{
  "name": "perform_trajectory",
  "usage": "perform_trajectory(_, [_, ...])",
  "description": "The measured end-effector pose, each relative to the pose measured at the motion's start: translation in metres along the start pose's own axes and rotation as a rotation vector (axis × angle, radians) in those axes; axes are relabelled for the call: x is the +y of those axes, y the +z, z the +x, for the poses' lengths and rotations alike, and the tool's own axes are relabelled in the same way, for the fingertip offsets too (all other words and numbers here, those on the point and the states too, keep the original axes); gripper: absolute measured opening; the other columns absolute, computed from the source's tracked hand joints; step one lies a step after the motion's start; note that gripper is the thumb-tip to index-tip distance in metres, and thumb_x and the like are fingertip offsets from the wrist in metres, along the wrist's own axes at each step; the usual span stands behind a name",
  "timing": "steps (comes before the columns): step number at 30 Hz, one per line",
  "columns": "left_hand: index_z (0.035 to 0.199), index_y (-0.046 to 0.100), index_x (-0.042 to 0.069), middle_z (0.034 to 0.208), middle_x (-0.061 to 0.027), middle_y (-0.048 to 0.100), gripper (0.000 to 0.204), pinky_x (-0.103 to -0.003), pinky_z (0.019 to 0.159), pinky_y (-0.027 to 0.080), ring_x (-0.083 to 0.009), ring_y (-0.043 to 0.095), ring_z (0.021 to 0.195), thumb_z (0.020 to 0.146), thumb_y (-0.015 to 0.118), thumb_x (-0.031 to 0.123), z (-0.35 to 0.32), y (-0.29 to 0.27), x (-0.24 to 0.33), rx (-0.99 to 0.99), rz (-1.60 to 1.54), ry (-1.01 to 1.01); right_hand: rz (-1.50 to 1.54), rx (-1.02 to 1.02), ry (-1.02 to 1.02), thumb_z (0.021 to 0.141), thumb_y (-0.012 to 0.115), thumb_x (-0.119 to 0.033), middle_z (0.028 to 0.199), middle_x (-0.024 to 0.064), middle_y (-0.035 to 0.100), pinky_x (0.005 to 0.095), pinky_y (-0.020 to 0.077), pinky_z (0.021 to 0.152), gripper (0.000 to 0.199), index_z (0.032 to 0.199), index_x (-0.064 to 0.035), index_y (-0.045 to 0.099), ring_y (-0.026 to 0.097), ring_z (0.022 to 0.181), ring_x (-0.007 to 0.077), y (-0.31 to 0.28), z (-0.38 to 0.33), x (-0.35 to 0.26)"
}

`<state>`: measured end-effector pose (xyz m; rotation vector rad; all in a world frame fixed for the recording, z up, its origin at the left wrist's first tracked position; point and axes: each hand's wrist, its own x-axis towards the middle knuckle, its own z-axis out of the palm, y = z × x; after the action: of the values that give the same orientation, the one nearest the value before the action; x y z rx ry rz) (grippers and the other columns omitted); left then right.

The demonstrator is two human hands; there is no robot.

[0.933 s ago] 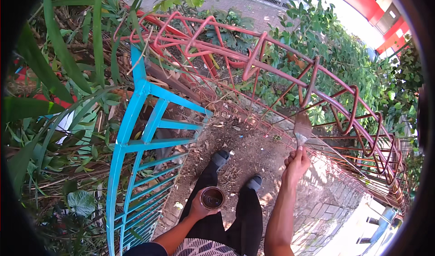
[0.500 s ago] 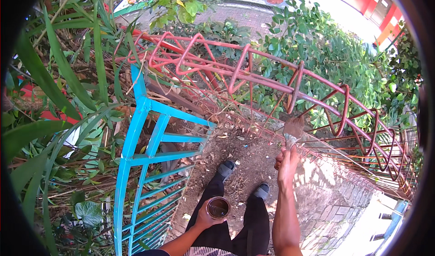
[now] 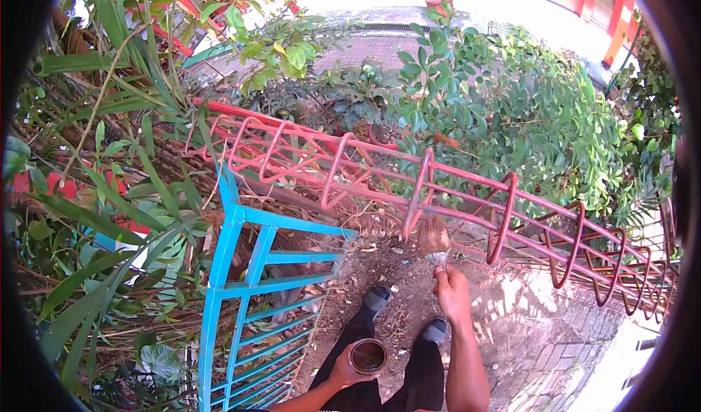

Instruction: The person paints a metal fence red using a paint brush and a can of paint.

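My right hand is closed round the handle of a flat paintbrush. The brush points away from me, its brown bristles close to the lower bars of a red metal fence; whether they touch a bar I cannot tell. In my left hand is a small round can with dark liquid in it, held in front of my legs. The fence runs across in front of me, its rods bent into angular loops along the top.
A turquoise metal gate stands at my left, meeting the fence's left part. Long-leaved plants crowd beyond it. Leafy bushes grow behind the fence. Under my feet is bare soil, with paving to the right.
My right hand and the brush have moved left and a little nearer to me. My view has shifted, so the fence sits lower. The can stays in my left hand.
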<state>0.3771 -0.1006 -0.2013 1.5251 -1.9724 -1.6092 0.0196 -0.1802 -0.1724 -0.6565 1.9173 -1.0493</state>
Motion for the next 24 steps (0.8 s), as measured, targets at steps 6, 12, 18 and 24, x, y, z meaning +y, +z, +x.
perform_trajectory(6, [0.138, 0.054, 0.002, 0.128, -0.0160, 0.067, 0.097, -0.041, 0.106, 0.053, -0.0287, 0.068, 0.122, 0.061, 0.103, 0.036, 0.015, 0.011, 0.021, 0.000, -0.023, 0.052, 0.564, 0.172, 0.175, 0.109, 0.055, -0.034, 0.063, -0.0033, 0.047, 0.0253, 0.0292, 0.043, 0.029, 0.093, -0.0095, 0.057, 0.041, 0.048, 0.0062, -0.003, 0.002, 0.019])
perform_trajectory(12, [0.140, 0.054, 0.003, 0.130, -0.0139, 0.067, 0.098, -0.040, 0.107, 0.052, -0.0257, 0.066, 0.124, 0.061, 0.103, 0.032, 0.029, 0.004, 0.045, 0.003, -0.073, 0.026, 0.867, 0.240, 0.248, 0.110, 0.048, -0.021, 0.063, -0.0035, 0.049, 0.0247, 0.0275, 0.043, 0.024, 0.089, -0.0114, 0.055, 0.040, 0.048, 0.0055, 0.002, -0.015, 0.004])
perform_trajectory(18, [0.141, 0.053, 0.003, 0.133, -0.0129, 0.067, 0.097, -0.040, 0.111, 0.049, -0.0245, 0.065, 0.125, 0.062, 0.103, 0.028, 0.041, -0.005, 0.051, -0.019, -0.084, -0.051, 0.849, 0.437, 0.126, 0.109, 0.056, -0.027, 0.067, -0.0042, 0.043, 0.0238, 0.0245, 0.042, 0.017, 0.104, -0.0109, 0.053, 0.036, 0.048, 0.0048, 0.018, -0.024, 0.043])
perform_trajectory(24, [0.144, 0.050, 0.004, 0.135, -0.0123, 0.065, 0.098, -0.040, 0.111, 0.049, -0.0232, 0.063, 0.127, 0.063, 0.102, 0.026, 0.045, -0.009, 0.046, -0.031, -0.116, -0.054, 0.825, 0.388, 0.238, 0.111, 0.052, -0.027, 0.068, -0.0064, 0.046, 0.0228, 0.0308, 0.049, 0.024, 0.092, -0.0130, 0.051, 0.042, 0.058, 0.0033, -0.004, -0.021, 0.027])
